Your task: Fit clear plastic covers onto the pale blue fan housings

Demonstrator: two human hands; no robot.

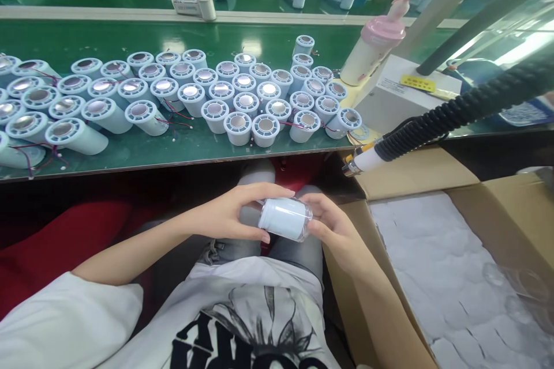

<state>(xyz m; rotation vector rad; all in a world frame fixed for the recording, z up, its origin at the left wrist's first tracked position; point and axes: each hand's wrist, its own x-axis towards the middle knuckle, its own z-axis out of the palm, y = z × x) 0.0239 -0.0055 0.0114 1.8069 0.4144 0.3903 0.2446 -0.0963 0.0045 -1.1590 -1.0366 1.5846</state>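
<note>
Holding the pale cylinder [285, 218] sideways over your lap, below the tabletop [130, 153] edge: your left hand [229, 212] curls around its near end, your right hand [331, 225] closes on its clear far end. Keep both grips snug and level. Like cylinders [238, 98] stand crowded above; the open carton [433, 277] lies just beside your right hand.

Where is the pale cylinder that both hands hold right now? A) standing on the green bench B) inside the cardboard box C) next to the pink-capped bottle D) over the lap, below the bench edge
D: the left hand and right hand grip the pale cylinder over the lap, below the green bench edge.
</note>
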